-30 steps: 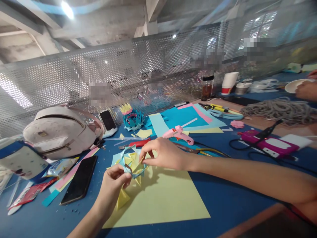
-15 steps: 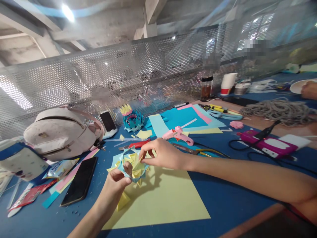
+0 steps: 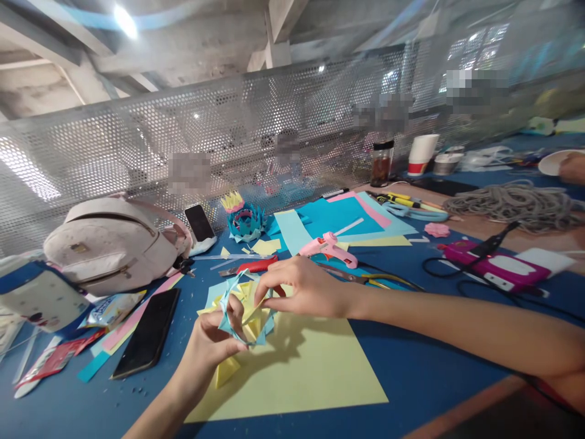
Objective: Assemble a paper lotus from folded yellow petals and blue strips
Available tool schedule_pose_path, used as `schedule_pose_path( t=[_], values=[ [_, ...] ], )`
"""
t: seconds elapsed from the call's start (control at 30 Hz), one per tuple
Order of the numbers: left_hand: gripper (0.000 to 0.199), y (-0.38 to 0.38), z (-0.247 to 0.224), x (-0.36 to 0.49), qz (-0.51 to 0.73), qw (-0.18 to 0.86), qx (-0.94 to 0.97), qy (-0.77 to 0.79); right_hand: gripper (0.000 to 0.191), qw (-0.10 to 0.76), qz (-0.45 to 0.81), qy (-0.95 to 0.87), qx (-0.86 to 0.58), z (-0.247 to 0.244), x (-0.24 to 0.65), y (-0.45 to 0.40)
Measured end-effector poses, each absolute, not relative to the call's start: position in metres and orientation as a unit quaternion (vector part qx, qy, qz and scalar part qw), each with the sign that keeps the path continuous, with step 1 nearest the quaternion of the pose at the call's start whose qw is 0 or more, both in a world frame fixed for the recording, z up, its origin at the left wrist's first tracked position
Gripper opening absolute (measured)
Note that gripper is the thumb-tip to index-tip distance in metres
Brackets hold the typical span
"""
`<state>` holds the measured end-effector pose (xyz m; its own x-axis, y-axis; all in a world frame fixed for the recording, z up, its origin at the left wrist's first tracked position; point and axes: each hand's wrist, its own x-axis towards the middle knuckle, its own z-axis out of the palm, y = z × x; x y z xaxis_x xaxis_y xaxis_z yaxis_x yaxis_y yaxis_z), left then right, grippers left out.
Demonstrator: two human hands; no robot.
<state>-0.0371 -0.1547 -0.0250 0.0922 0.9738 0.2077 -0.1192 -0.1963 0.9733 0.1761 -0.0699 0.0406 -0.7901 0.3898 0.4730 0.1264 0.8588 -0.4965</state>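
A light-blue folded paper ring (image 3: 266,329) with pointed edges is held up in my left hand (image 3: 212,335), its thumb and fingers closed on the ring's left side. From the right, my right hand (image 3: 306,286) pinches a small yellow folded paper piece (image 3: 251,313) at the ring's opening. Whether that piece touches the ring I cannot tell. Below both hands lies a pale yellow paper sheet (image 3: 320,366). Several yellow folded pieces sit on or near it, one yellow piece (image 3: 226,371) by my left wrist; others show partly behind the ring.
A pink glue gun (image 3: 329,249), scissors (image 3: 340,274) and a red cutter (image 3: 256,265) lie beyond my hands. Behind them stand a blue paper crown-like piece (image 3: 247,222) and coloured sheets (image 3: 338,216). Leftward are a phone (image 3: 146,334) and backpack (image 3: 114,244). Another person's hand (image 3: 573,166) is far right.
The ring has turned and tilted a little in my left hand. My right hand has shifted slightly, with its yellow piece now at a lower angle across the ring's opening.
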Motion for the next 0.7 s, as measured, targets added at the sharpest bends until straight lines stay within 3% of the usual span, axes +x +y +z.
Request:
schedule_pose_path(
  t=[0.3, 0.7],
  values=[
    [0.024, -0.1538, -0.0242, -0.035, 0.569, 0.527, 0.487, 0.4, 0.015, 0.287, 0.2, -0.928, -0.13, 0.043, 0.1772, -0.0685],
    [0.021, -0.1527, -0.0284, -0.0372, 0.595, 0.517, 0.45, 0.42, 0.011, 0.251, 0.285, -0.916, -0.131, 0.0474, 0.1761, -0.0702]
  ],
)
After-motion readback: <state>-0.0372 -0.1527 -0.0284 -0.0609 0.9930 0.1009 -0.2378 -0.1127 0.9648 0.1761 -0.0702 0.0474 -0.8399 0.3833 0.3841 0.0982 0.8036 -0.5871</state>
